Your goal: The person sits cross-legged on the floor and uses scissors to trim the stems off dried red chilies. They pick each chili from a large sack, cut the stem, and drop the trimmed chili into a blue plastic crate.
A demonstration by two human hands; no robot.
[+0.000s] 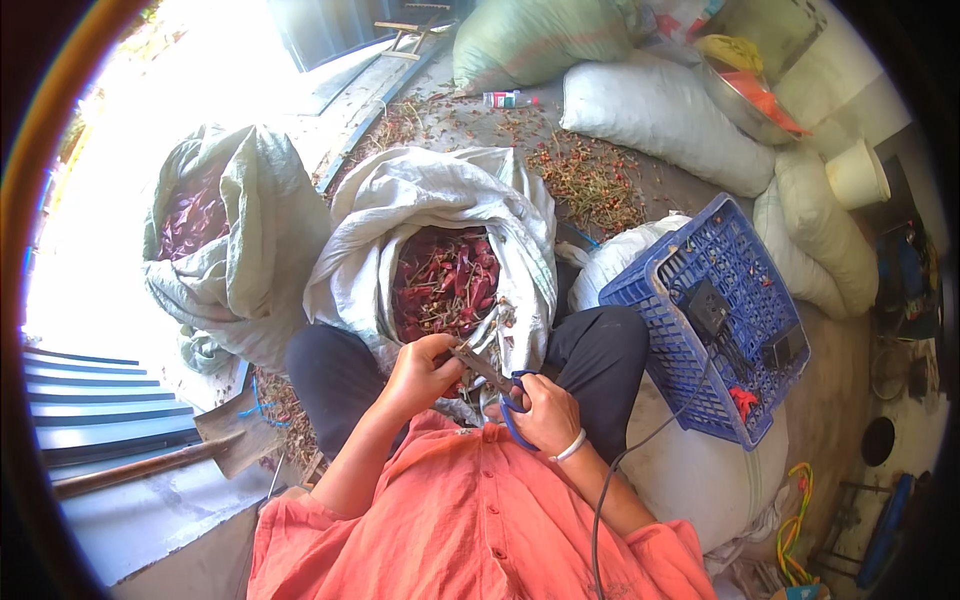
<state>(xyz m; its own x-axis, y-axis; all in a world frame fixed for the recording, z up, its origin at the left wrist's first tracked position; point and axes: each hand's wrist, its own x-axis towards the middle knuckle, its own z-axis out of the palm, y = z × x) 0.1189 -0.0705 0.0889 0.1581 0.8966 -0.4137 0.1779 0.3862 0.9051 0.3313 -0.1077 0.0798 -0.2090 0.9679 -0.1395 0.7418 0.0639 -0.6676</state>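
My right hand (546, 411) grips a pair of scissors (514, 405) by their blue handles. The blades point up and left, to the fingertips of my left hand (424, 373). Thumb and forefinger are pinched together there at the blade tips; whether a pepper stem is between them is too small to tell. Both hands are over the near rim of a white woven sack (442, 180), which stands between my knees with its mouth rolled down. Dried red chili peppers (450, 281) with stems fill its opening. Cut stems and bits lie on the sack's near fold.
Left stands another woven sack (247, 277) of dried peppers. A blue plastic crate (720, 315) on the right holds black devices; a cable runs from it past my right arm. A shovel (232, 439) lies at lower left. Stem scraps (589, 184), a plastic bottle (510, 99) and full sacks (660, 112) lie beyond.
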